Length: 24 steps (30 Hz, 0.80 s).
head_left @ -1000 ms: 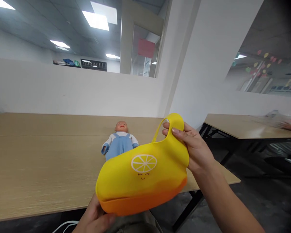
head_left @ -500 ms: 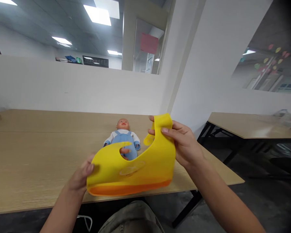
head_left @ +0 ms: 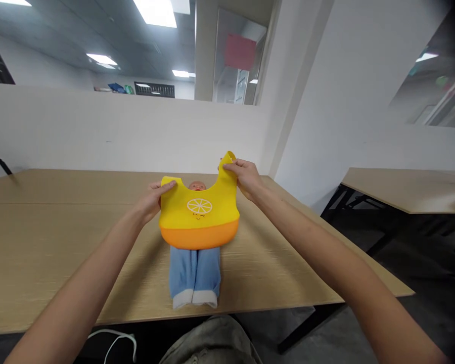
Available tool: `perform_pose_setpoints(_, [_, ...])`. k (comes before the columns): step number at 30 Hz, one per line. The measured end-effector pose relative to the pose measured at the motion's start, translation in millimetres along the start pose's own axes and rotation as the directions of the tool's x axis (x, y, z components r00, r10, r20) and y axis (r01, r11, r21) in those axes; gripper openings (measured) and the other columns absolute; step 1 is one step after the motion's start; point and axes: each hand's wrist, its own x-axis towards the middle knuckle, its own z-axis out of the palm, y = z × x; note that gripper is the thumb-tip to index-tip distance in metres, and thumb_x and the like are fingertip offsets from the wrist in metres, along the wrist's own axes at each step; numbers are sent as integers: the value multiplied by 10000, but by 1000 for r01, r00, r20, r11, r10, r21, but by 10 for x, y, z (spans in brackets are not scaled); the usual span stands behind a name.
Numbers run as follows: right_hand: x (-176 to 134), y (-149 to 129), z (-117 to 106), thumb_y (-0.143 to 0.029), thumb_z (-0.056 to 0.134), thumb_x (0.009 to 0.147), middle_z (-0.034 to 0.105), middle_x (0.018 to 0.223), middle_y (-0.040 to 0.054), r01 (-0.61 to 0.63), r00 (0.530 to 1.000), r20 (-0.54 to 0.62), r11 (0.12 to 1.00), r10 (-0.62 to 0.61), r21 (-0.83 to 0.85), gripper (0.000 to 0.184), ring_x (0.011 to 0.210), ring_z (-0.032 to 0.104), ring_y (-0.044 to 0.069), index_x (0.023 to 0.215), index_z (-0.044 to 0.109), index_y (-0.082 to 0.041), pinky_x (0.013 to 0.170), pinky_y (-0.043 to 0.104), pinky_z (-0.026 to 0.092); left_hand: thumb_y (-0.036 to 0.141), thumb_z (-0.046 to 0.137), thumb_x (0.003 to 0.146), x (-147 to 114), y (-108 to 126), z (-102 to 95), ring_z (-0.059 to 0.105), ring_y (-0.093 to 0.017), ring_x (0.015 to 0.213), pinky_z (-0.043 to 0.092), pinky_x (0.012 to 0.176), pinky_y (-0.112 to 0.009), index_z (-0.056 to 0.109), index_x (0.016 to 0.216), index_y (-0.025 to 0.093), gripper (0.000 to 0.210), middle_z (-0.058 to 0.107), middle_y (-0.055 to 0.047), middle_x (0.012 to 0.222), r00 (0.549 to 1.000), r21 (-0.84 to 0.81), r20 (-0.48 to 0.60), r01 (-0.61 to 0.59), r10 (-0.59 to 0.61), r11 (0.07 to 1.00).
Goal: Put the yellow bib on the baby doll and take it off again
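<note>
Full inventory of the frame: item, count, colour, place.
Bib: 1, yellow and orange, held over doll's torso
Doll: 1, blue trousers with white cuffs, lying on near table
Near table: 1, light wood, centre
Second table: 1, light wood, right
Wall: white, behind tables
Pink sheet: 1, behind window
Ceiling lights: several, white, upper area
Black cable: 1, far left
White cable: 1, below near table
Lap: grey-green clothing, bottom centre
Left hand: 1, bib's left side
Right hand: 1, bib's upper right strap
</note>
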Motion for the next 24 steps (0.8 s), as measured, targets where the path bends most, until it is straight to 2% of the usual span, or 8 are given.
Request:
perform_pose_setpoints(3, [307,255,-31,-281,675,636,543,669,-16,-22,1000,-14,985,20,-171,226,642,519,107,617,479,-170,587,235,415,460,792,598,305,-181,-69,641,-161,631,491,588,-248,690,754,129,380,717,-69,739,994,100,-105,23,-12,995])
perform_pose_setpoints(6, [605,530,-87,-273,654,631,490,635,-27,-38,999,9,937,44,-348,212,614,477,100,600,471,-168,564,230,374,472,787,584,544,-334,-110,627,-167,605,460,527,-247,685,734,120,397,708,-76,723,985,252,-164,95,-55,963])
perform_pose_setpoints(9, [860,831,-144,-233,617,634,455,630,-30,-45,999,-11,855,46,-517,185,594,443,92,581,454,-167,546,224,343,417,762,612,733,-465,-109,635,-184,626,474,548,-264,690,767,119,343,717,-81,743,978,289,-184,147,-96,946])
perform_pose_setpoints(12, [1041,1158,-193,-200,569,658,464,644,-29,-80,997,-43,749,69,-657,123,589,436,87,596,469,-165,534,215,318,313,716,644,914,-626,-116,619,-172,594,448,524,-246,670,709,133,197,704,-57,676,969,307,-227,170,-101,936])
perform_pose_setpoints(15, [1152,1499,-234,-192,548,674,467,622,-26,-126,991,-69,683,110,-719,89,583,425,95,612,490,-166,529,221,292,229,691,633,1092,-816,-184,594,-159,554,416,493,-231,640,626,144,100,670,-36,595,958,328,-257,208,-125,922])
perform_pose_setpoints(18, [1209,1805,-258,-183,537,679,458,595,-21,-156,987,-98,633,125,-758,79,583,408,104,609,503,-168,537,231,270,174,694,599,1243,-1001,-285,559,-144,505,387,466,-231,615,563,145,92,631,-26,531,949,326,-273,247,-159,913])
perform_pose_setpoints(24, [1238,2179,-260,-188,530,693,504,651,14,-190,982,-158,557,105,-808,36,667,432,135,673,551,-166,581,233,278,153,651,601,1405,-1315,-369,570,-165,472,401,455,-257,624,579,146,36,623,-37,509,923,277,-273,345,-271,897])
